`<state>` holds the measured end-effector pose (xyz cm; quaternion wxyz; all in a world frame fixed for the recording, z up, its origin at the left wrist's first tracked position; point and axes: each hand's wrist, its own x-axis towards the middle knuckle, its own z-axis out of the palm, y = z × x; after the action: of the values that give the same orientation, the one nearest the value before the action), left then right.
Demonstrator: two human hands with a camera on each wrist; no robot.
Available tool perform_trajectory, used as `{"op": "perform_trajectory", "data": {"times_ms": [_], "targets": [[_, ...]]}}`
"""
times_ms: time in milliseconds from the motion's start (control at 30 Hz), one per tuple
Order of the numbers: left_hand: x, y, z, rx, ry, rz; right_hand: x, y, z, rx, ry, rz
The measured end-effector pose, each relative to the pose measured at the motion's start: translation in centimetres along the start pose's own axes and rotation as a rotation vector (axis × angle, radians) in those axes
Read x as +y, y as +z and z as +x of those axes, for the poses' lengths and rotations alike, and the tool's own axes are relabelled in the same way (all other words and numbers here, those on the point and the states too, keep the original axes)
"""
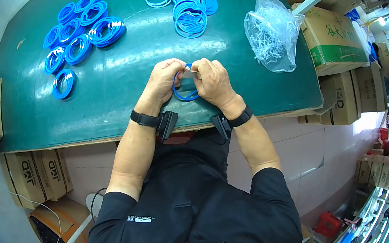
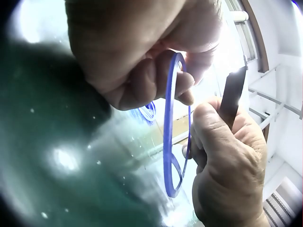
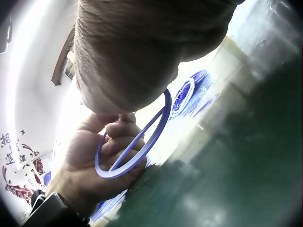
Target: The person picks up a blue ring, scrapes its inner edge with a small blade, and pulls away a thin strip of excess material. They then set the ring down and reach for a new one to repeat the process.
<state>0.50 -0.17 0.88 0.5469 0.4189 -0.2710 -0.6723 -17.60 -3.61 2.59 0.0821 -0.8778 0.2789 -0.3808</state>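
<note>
A blue ring [image 1: 185, 98] hangs between the two hands near the table's front edge. The left hand [image 1: 164, 78] pinches it at its upper part, fingers curled, as the left wrist view also shows the ring [image 2: 168, 137] below those fingers. The right hand [image 1: 213, 85] is curled round a flat strip-like tool [image 1: 190, 75], seen dark in the left wrist view [image 2: 233, 94], beside the ring. In the right wrist view the ring [image 3: 142, 153] crosses in front of the left hand's curled fingers [image 3: 124, 137]. The exact contact of the right fingertips is hidden.
Several blue ring bundles [image 1: 76, 49] lie on the green table [image 1: 122, 106] at left. Loose blue rings [image 1: 190, 19] lie at the back centre. A clear plastic bag [image 1: 272, 33] of white pieces lies at back right, beside cardboard boxes [image 1: 335, 42].
</note>
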Motion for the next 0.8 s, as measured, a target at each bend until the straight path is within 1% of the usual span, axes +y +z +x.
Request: {"op": "perform_trajectory", "data": {"times_ms": [100,267,333,367,400,433,500,567,633,700,733,767,800], "targets": [[0.2,-0.4,-0.1,-0.004,0.013,0.035,-0.2,-0.1,-0.3,-0.009,-0.010,-0.003],[0.4,-0.9,0.1,0.031,0.052,0.125,-0.9,-1.0,-1.1,-0.086,-0.015,0.035],[0.6,-1.0,0.0,0.089,0.118,0.140,-1.3,-1.4,-1.6,-0.090,-0.022,0.074],[0.5,-1.3,0.1,0.089,0.118,0.139,-1.5,-1.6,-1.9,-0.092,-0.030,0.115],[0.3,-1.7,0.4,0.128,0.156,0.105,-1.7,-1.7,-2.3,-0.092,-0.031,0.115],[0.2,-2.1,0.5,0.166,0.192,0.070,-1.8,-1.8,-2.9,-0.096,-0.009,0.157],[0.4,-2.7,0.7,0.199,0.209,0.055,-2.1,-2.1,-4.0,-0.100,0.013,0.199],[0.6,-3.2,0.8,0.271,0.239,-0.017,-2.5,-2.5,-5.1,-0.125,0.046,0.265],[0.8,-3.5,0.7,0.281,0.235,-0.030,-2.9,-3.1,-6.0,-0.124,0.057,0.292],[0.8,-3.6,0.8,0.348,0.266,-0.045,-3.5,-3.9,-6.8,-0.142,0.144,0.391],[0.7,-3.6,0.8,0.347,0.263,-0.045,-3.8,-4.3,-7.1,-0.146,0.162,0.461],[0.6,-3.5,0.8,0.363,0.277,-0.021,-4.1,-4.9,-7.4,-0.146,0.165,0.459],[0.6,-3.5,0.9,0.378,0.293,0.003,-4.4,-5.4,-7.6,-0.165,0.235,0.527]]}}
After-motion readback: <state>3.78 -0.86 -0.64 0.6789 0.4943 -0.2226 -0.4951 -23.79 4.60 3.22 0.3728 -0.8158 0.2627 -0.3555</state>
